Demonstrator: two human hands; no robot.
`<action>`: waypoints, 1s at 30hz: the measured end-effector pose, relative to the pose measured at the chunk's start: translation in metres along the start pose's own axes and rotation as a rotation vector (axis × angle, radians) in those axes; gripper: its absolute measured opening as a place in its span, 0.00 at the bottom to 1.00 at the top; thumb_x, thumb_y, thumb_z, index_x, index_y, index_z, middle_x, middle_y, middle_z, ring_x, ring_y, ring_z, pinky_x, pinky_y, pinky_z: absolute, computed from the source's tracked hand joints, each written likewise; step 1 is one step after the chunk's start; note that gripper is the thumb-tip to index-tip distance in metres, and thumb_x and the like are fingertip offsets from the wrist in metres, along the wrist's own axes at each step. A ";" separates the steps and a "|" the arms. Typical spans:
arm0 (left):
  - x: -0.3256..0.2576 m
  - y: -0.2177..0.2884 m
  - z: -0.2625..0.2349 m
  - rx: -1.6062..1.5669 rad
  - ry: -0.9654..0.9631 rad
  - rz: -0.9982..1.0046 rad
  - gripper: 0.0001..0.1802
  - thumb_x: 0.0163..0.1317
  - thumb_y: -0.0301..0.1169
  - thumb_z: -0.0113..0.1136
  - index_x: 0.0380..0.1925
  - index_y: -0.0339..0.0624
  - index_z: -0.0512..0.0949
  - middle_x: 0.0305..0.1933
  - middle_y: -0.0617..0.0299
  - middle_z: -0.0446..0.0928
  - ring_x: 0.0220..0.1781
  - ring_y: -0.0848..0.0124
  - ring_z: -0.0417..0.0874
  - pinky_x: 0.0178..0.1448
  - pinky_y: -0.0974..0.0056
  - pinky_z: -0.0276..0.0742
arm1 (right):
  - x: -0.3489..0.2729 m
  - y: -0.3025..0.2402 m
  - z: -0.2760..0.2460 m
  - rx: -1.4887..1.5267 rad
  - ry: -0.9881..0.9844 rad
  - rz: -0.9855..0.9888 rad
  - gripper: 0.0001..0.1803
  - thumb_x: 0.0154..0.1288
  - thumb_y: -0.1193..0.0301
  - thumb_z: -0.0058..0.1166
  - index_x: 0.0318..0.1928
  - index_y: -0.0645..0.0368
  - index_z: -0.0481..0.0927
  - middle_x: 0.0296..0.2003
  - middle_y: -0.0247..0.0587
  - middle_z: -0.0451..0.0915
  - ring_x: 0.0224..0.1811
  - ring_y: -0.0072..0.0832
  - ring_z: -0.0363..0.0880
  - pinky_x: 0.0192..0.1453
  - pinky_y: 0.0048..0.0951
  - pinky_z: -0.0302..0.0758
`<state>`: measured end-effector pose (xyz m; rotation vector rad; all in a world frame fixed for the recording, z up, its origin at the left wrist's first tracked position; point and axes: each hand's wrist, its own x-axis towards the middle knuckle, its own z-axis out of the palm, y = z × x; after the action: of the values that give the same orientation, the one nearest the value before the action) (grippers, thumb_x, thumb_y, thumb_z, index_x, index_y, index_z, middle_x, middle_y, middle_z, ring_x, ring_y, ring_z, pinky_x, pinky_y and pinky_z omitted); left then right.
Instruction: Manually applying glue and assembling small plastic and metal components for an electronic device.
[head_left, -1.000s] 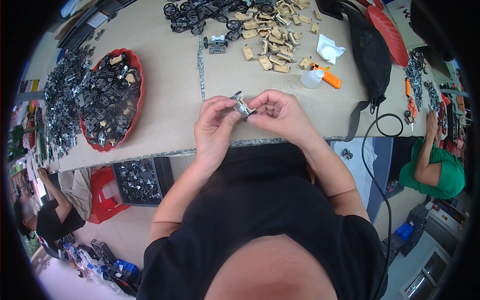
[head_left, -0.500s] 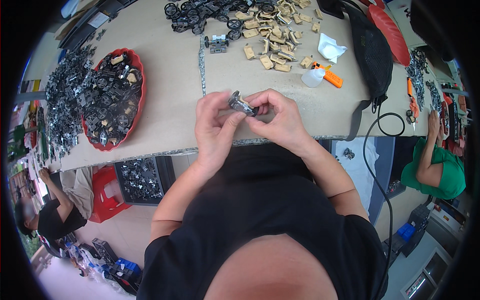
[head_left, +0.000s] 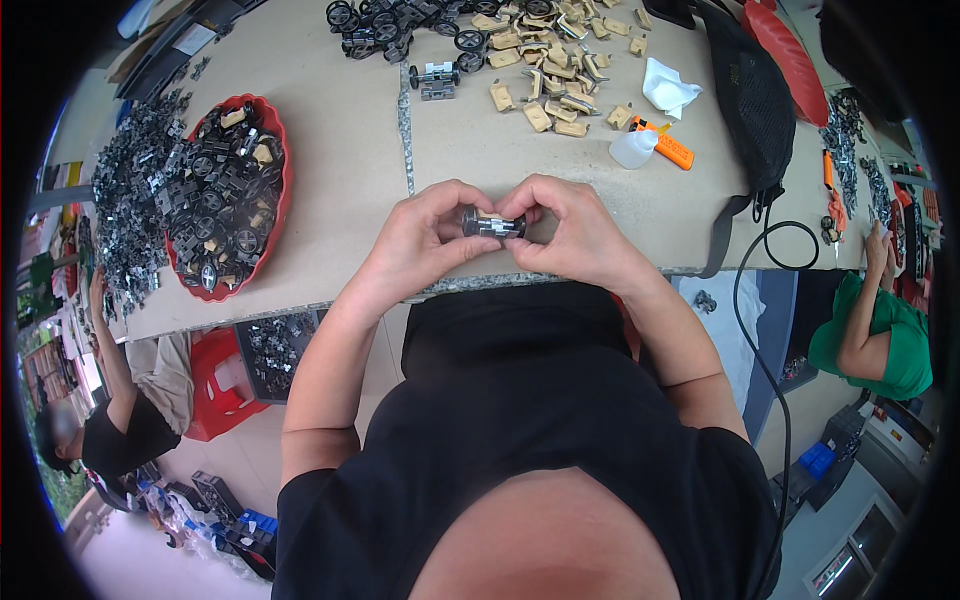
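Observation:
Between my two hands, just above the table's near edge, is a small wheeled chassis (head_left: 492, 226) with a silvery middle, a dark wheel at each end and a bit of tan on top. My left hand (head_left: 425, 232) pinches its left end between thumb and fingers. At the other end, my right hand (head_left: 562, 228) grips it the same way, thumb below and index finger above. Fingertips partly hide both wheels. Beyond my hands, one similar wheeled chassis (head_left: 436, 80) stands apart on the table, near a pile of tan plastic parts (head_left: 560, 75).
A red scalloped basket (head_left: 285, 190) full of wheeled pieces stands left, beside a heap of small dark parts (head_left: 125, 200). Right of the tan parts are a white bottle (head_left: 633, 149), an orange tool (head_left: 672, 152) and a black bag (head_left: 745, 110). People sit at both sides.
The chassis has turned from a tilt to nearly level, its silvery side showing. My left fingers, spread before, have closed round its left end. The co-worker at left has reached an arm farther up.

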<state>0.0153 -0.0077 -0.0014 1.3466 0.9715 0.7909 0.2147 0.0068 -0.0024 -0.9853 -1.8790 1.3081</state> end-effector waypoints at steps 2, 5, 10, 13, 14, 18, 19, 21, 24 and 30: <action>0.000 -0.007 0.001 -0.038 0.018 0.061 0.14 0.50 0.18 0.64 0.38 0.33 0.73 0.40 0.60 0.71 0.42 0.75 0.78 0.44 0.72 0.80 | 0.000 0.001 0.001 0.004 -0.001 -0.005 0.13 0.44 0.75 0.60 0.33 0.62 0.75 0.27 0.36 0.77 0.28 0.22 0.73 0.33 0.25 0.72; 0.000 -0.008 0.002 0.068 0.035 0.114 0.14 0.49 0.16 0.63 0.37 0.33 0.74 0.40 0.60 0.68 0.42 0.75 0.77 0.44 0.71 0.80 | 0.001 0.004 0.001 0.003 -0.012 0.000 0.13 0.44 0.75 0.60 0.34 0.62 0.76 0.27 0.36 0.76 0.28 0.22 0.72 0.34 0.24 0.72; -0.002 -0.011 0.003 0.071 0.053 0.138 0.14 0.49 0.16 0.63 0.37 0.33 0.74 0.39 0.60 0.69 0.41 0.75 0.77 0.45 0.72 0.80 | 0.004 -0.004 -0.005 -0.046 -0.076 0.089 0.15 0.44 0.77 0.61 0.36 0.62 0.77 0.31 0.32 0.76 0.31 0.20 0.71 0.37 0.22 0.72; -0.003 -0.012 0.003 0.067 0.055 0.161 0.13 0.50 0.17 0.63 0.36 0.33 0.73 0.39 0.60 0.69 0.40 0.75 0.76 0.44 0.72 0.79 | 0.003 0.002 -0.003 -0.041 -0.013 -0.076 0.16 0.45 0.78 0.61 0.38 0.61 0.76 0.36 0.34 0.74 0.33 0.21 0.71 0.37 0.23 0.72; -0.003 -0.012 0.003 0.069 0.056 0.169 0.13 0.50 0.17 0.63 0.36 0.34 0.73 0.39 0.61 0.69 0.40 0.75 0.76 0.43 0.72 0.79 | 0.003 0.002 -0.005 -0.066 -0.049 -0.081 0.16 0.45 0.78 0.61 0.38 0.62 0.75 0.37 0.35 0.73 0.33 0.22 0.72 0.38 0.23 0.72; -0.004 -0.020 0.004 0.183 0.079 0.210 0.13 0.50 0.20 0.64 0.36 0.36 0.73 0.37 0.61 0.71 0.38 0.74 0.76 0.40 0.71 0.78 | 0.003 0.005 -0.005 -0.111 -0.120 -0.130 0.15 0.47 0.79 0.60 0.38 0.62 0.74 0.38 0.37 0.72 0.34 0.25 0.72 0.38 0.24 0.73; -0.004 -0.021 0.005 0.202 0.096 0.218 0.13 0.50 0.20 0.64 0.36 0.36 0.73 0.36 0.61 0.71 0.37 0.73 0.76 0.38 0.71 0.77 | 0.003 0.006 -0.004 -0.109 -0.118 -0.147 0.15 0.47 0.79 0.60 0.38 0.62 0.74 0.37 0.38 0.72 0.34 0.26 0.73 0.38 0.24 0.73; -0.004 -0.021 0.007 0.256 0.121 0.235 0.13 0.49 0.21 0.65 0.35 0.37 0.74 0.35 0.61 0.72 0.36 0.71 0.75 0.36 0.70 0.75 | 0.002 0.006 -0.003 -0.133 -0.112 -0.171 0.15 0.47 0.79 0.60 0.38 0.63 0.74 0.37 0.38 0.72 0.34 0.27 0.73 0.37 0.24 0.73; -0.005 -0.019 0.007 0.330 0.132 0.270 0.13 0.48 0.21 0.65 0.34 0.38 0.74 0.33 0.60 0.72 0.34 0.69 0.75 0.33 0.69 0.72 | 0.003 0.004 -0.003 -0.153 -0.120 -0.199 0.14 0.48 0.79 0.59 0.37 0.64 0.73 0.36 0.39 0.72 0.35 0.27 0.73 0.36 0.24 0.74; -0.006 -0.019 0.002 0.420 0.063 0.332 0.13 0.50 0.22 0.65 0.35 0.36 0.74 0.38 0.59 0.73 0.34 0.75 0.74 0.34 0.73 0.73 | 0.002 0.010 0.001 -0.037 -0.097 -0.209 0.12 0.47 0.77 0.58 0.35 0.63 0.73 0.34 0.37 0.72 0.31 0.26 0.72 0.33 0.24 0.71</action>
<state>0.0132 -0.0159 -0.0198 1.8899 1.0131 0.9136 0.2155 0.0106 -0.0123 -0.7318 -2.0259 1.2198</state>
